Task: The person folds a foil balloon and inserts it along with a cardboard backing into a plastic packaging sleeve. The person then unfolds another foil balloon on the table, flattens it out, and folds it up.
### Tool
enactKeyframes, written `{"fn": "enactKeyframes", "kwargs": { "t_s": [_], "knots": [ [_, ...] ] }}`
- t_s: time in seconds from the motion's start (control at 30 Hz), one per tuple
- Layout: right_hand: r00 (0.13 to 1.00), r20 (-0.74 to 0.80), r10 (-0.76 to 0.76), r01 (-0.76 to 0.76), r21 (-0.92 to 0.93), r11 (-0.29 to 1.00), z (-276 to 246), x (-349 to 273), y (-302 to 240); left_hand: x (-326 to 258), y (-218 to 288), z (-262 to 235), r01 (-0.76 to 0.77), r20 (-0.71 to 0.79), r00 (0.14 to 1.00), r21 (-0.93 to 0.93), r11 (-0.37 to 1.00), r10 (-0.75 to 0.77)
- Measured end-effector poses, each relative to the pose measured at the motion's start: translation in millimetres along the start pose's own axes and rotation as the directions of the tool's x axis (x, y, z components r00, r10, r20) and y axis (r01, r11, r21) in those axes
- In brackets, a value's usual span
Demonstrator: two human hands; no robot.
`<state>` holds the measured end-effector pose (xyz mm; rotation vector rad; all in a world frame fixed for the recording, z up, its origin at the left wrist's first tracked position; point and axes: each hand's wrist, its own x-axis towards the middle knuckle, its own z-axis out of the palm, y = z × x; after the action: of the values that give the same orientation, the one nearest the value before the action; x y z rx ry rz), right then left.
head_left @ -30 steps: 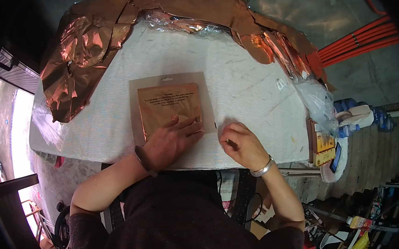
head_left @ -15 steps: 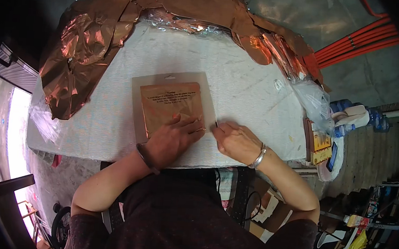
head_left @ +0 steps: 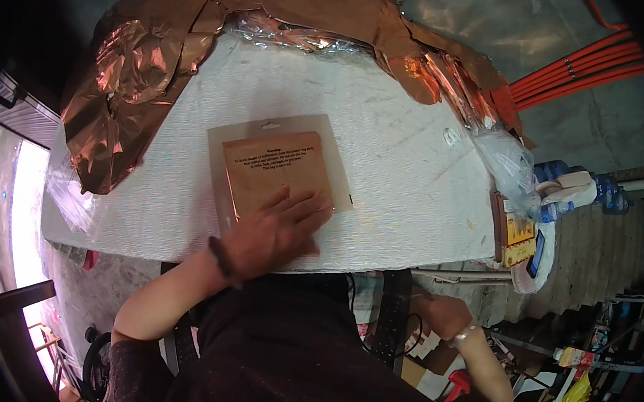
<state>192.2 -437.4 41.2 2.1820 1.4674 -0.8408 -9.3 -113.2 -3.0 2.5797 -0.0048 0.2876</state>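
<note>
My left hand [head_left: 278, 231] flat, fingers outstretched, unclasped, on square copper-coloured foil [head_left: 270, 168] in translucent plastic sleeve [head_left: 339, 176]. My right hand [head_left: 443, 316] beyond white table's [head_left: 415, 170] near edge; can't tell grip.

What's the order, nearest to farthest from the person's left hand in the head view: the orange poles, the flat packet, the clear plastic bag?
1. Flat packet: under the left hand, touching it.
2. Clear plastic bag: at the table's right edge.
3. Orange poles: upper right, beyond the table.
</note>
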Motion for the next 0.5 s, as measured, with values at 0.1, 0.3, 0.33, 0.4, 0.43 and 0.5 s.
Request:
{"fn": "enactKeyframes", "kwargs": {
  "t_s": [0.1, 0.3, 0.33, 0.4, 0.43, 0.5],
  "knots": [
    [0.887, -0.412, -0.206, 0.274, 0.113, 0.955, -39, 4, -27, -25, 19, -25, 0.022, -0.030, 0.999, 0.002, 1.000, -0.022],
    [0.680, -0.683, -0.267, 0.408, 0.049, 0.912, -62, 56, -54, -84, 15, -7, 0.181, -0.236, 0.957, 0.039, 0.983, -0.167],
    [0.594, -0.730, -0.339, 0.480, -0.017, 0.877, -62, 65, -57, -84, 18, -4, 0.168, -0.277, 0.948, 0.013, 0.986, -0.158],
    [0.574, -0.723, -0.385, 0.540, -0.020, 0.842, -67, 82, -66, -84, 22, -1, 0.161, -0.320, 0.935, -0.007, 0.987, -0.155],
    [0.556, -0.716, -0.423, 0.589, -0.020, 0.808, -68, 88, -71, -84, 23, 1, 0.164, -0.367, 0.914, -0.060, 0.985, -0.175],
    [0.544, -0.725, -0.422, 0.609, -0.005, 0.793, -66, 98, -74, -85, 26, 2, 0.164, -0.410, 0.890, -0.115, 0.980, -0.197]
  ]
}}
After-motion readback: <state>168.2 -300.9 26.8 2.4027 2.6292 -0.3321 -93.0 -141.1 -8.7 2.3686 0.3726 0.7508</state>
